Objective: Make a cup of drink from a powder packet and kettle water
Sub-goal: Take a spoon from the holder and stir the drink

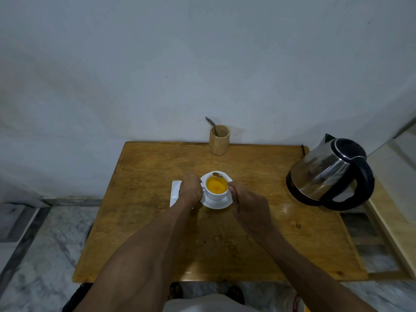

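A white cup (215, 195) full of orange drink stands on a white saucer (221, 204) in the middle of the wooden table (157, 221). My left hand (191, 190) is closed on the cup's handle at its left side. My right hand (246, 204) sits against the cup's right rim, its fingers pinched on a small metal spoon (218, 175). The spoon's bowl rests over the far rim and its handle is mostly hidden. A steel and black electric kettle (331, 174) stands at the table's right edge. No powder packet shows.
A white rectangular dish (175, 192) lies left of the saucer, partly under my left hand. At the back edge a wooden holder (219, 140) holds another spoon (211, 123). A grey wall rises behind; marble floor surrounds the table, with a wooden frame at right.
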